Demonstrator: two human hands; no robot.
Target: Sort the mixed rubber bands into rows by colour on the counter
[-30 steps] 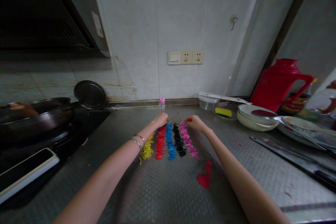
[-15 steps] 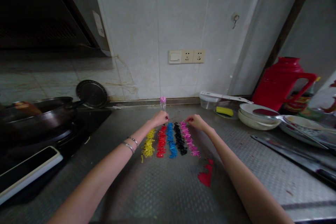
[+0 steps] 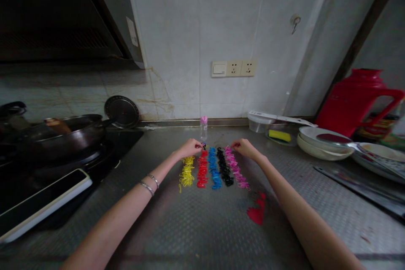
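Observation:
Small rubber bands lie in colour rows on the metal counter: yellow bands (image 3: 187,172), red bands (image 3: 202,169), blue bands (image 3: 215,168), black bands (image 3: 225,167) and pink bands (image 3: 236,166). My left hand (image 3: 190,147), with two bracelets on its wrist, is over the far ends of the yellow and red rows. Its fingers are pinched beside a few dark and coloured bits; what they hold is too small to name. At the far end of the pink row is my right hand (image 3: 244,148), fingertips pressed together, their contents hidden. Behind the rows stands a clear bottle (image 3: 203,130) with a pink cap.
A red patch (image 3: 257,211) marks the counter nearer me. Leftward are a wok (image 3: 69,139) on the cooktop and a round lid (image 3: 122,112). To the right sit a sponge (image 3: 279,136), stacked bowls (image 3: 319,147), a knife (image 3: 357,190) and a red thermos (image 3: 354,101).
My view has turned slightly left, so the scene sits farther right. My left hand has drawn back a little from the bottle, showing more of it. My right hand stays by the pink row.

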